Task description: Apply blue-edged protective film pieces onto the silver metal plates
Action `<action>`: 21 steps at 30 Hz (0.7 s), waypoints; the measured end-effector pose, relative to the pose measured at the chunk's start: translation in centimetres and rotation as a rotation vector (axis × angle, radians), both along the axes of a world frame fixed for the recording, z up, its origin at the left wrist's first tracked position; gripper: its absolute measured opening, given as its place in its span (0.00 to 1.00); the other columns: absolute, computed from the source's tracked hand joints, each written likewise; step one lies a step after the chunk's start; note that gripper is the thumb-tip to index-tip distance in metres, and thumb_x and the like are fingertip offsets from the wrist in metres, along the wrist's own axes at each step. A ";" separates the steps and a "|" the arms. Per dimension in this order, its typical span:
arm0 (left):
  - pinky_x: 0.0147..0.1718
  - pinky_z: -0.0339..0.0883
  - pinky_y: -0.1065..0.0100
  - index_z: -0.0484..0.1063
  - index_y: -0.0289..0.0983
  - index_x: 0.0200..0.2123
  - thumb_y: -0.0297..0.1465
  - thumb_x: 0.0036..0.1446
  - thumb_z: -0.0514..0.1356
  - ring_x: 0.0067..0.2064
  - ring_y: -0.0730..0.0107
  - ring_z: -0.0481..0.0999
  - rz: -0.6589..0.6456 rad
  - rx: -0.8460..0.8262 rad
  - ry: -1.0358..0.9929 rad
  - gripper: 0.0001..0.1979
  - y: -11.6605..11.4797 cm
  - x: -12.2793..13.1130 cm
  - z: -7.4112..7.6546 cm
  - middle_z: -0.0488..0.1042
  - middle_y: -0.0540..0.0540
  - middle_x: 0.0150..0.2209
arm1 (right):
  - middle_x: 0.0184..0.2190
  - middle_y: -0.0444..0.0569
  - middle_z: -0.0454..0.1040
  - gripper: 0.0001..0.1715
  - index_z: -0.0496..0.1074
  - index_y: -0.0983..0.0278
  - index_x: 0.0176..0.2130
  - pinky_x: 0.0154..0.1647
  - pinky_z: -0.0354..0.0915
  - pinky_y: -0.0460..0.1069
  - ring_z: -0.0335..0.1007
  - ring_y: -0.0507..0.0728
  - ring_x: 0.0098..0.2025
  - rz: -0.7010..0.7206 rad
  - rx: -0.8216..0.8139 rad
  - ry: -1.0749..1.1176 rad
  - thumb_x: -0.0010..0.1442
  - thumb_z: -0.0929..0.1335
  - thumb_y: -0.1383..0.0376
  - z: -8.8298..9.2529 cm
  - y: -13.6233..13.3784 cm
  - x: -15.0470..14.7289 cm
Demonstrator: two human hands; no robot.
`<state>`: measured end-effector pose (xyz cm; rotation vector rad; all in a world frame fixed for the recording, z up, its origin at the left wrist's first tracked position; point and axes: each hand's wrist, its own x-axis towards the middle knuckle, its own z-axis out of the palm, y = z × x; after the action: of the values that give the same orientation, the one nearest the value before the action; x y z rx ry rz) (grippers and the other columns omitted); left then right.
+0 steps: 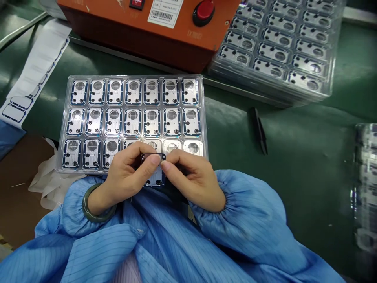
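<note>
Both hands meet over the front edge of a clear plastic tray (136,106). My left hand (129,171) pinches a small rectangular metal plate with a dark blue border (155,179) between thumb and fingers. My right hand (191,177) has its thumb and forefinger closed on the plate's upper right corner. Two dark round holes show near its lower edge. The tray bears rows of similar plates, most of them blue-bordered; several at the front right, such as a silver plate (193,147), show no blue border. My hands partly hide the front row.
Behind the tray stands an orange machine (141,39) with a red button (204,11). Stacked trays of plates (277,67) lie at the back right. Black tweezers (259,129) rest on the green table. A backing sheet with blue frame stickers (32,78) hangs at the left.
</note>
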<state>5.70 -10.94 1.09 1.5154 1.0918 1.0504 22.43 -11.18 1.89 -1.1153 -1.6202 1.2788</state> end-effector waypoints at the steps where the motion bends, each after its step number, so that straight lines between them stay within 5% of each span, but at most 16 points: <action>1: 0.21 0.58 0.76 0.68 0.36 0.29 0.32 0.60 0.58 0.23 0.79 0.63 0.001 0.000 0.006 0.07 0.0 0.0 0.0 0.66 0.53 0.22 | 0.19 0.39 0.64 0.11 0.66 0.64 0.25 0.21 0.57 0.43 0.58 0.46 0.21 0.015 0.011 -0.004 0.60 0.65 0.69 0.0 0.0 0.0; 7: 0.20 0.54 0.76 0.64 0.36 0.25 0.28 0.60 0.57 0.22 0.81 0.58 -0.021 0.027 0.018 0.11 0.1 -0.1 -0.1 0.60 0.55 0.20 | 0.20 0.41 0.65 0.12 0.67 0.64 0.26 0.24 0.58 0.43 0.59 0.47 0.23 0.136 -0.015 -0.027 0.62 0.64 0.66 0.0 0.3 0.1; 21: 0.21 0.56 0.73 0.69 0.37 0.32 0.34 0.59 0.57 0.24 0.76 0.62 -0.099 -0.148 -0.165 0.08 -0.3 -0.7 -0.3 0.64 0.51 0.23 | 0.19 0.39 0.63 0.12 0.67 0.65 0.26 0.21 0.56 0.43 0.56 0.46 0.21 0.074 -0.131 0.075 0.61 0.66 0.65 0.1 0.4 0.3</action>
<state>5.01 -11.22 0.77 1.3275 0.9491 0.9860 22.77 -10.79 1.95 -1.0801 -1.5531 1.4756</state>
